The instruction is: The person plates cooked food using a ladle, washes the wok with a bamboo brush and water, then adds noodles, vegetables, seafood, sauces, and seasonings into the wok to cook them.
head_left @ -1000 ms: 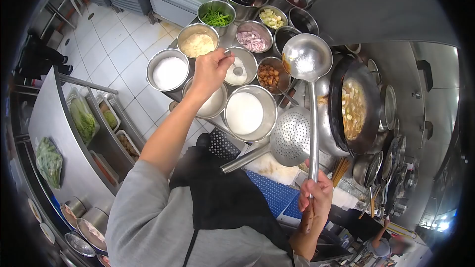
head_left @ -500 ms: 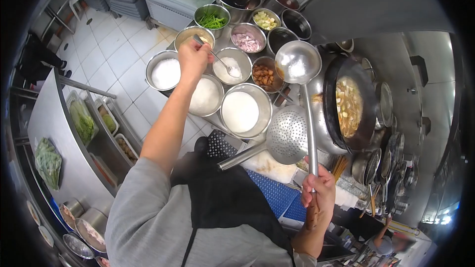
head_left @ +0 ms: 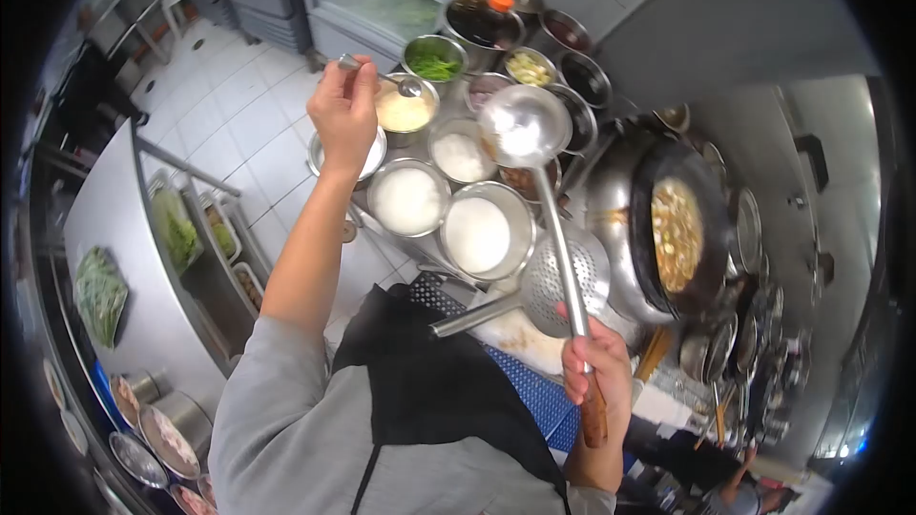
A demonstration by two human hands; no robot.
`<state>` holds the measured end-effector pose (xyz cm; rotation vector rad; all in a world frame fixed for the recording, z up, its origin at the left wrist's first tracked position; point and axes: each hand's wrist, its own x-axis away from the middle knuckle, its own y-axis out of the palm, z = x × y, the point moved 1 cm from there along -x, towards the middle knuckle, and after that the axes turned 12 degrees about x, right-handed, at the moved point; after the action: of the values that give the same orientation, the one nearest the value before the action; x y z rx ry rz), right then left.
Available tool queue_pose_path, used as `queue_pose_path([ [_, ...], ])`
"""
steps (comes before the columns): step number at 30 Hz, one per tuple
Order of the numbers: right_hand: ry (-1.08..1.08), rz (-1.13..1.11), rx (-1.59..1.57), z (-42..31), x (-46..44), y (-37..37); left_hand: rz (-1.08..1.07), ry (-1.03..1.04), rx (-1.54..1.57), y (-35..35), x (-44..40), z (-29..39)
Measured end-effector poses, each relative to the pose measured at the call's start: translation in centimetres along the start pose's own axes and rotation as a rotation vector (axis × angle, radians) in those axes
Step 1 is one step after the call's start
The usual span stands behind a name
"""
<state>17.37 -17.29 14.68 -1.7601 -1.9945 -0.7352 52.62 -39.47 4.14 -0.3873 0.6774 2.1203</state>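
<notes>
My left hand point(head_left: 345, 119) is closed on the handle of a small metal spoon point(head_left: 408, 87), whose bowl is over a steel pot of pale yellow powder point(head_left: 405, 111). My right hand point(head_left: 599, 367) grips the wooden-ended handle of a large ladle point(head_left: 523, 126). The ladle's bowl hangs over the steel pots, partly covering chopped purple onion point(head_left: 487, 91) and brown chunks point(head_left: 518, 181). Pots of white powder point(head_left: 408, 197) and white liquid point(head_left: 477, 235) stand nearer me. A perforated skimmer point(head_left: 565, 277) lies beside them, below the ladle's handle.
A wok point(head_left: 679, 234) with food in brown liquid is at the right. Green vegetables point(head_left: 431, 65) and bottles point(head_left: 498, 6) stand at the back. A steel counter point(head_left: 114, 210) with bagged greens point(head_left: 97, 298) is on the left. Another person point(head_left: 739, 491) is at the lower right.
My left hand has moved left with the spoon, from the pot of white powder to over the yellow powder. The ladle's bowl has shifted left in view. The camera view has turned slightly.
</notes>
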Motion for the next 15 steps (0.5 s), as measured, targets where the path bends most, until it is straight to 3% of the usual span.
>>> queue_pose_path([
  [5,-0.032,0.06,0.04,-0.1,-0.3,0.2,-0.038,-0.114,-0.089,-3.3,0.0,-4.9],
  [15,-0.051,0.112,0.007,-0.3,-0.5,0.1,-0.208,-0.228,-0.269,-3.1,0.6,-8.7],
])
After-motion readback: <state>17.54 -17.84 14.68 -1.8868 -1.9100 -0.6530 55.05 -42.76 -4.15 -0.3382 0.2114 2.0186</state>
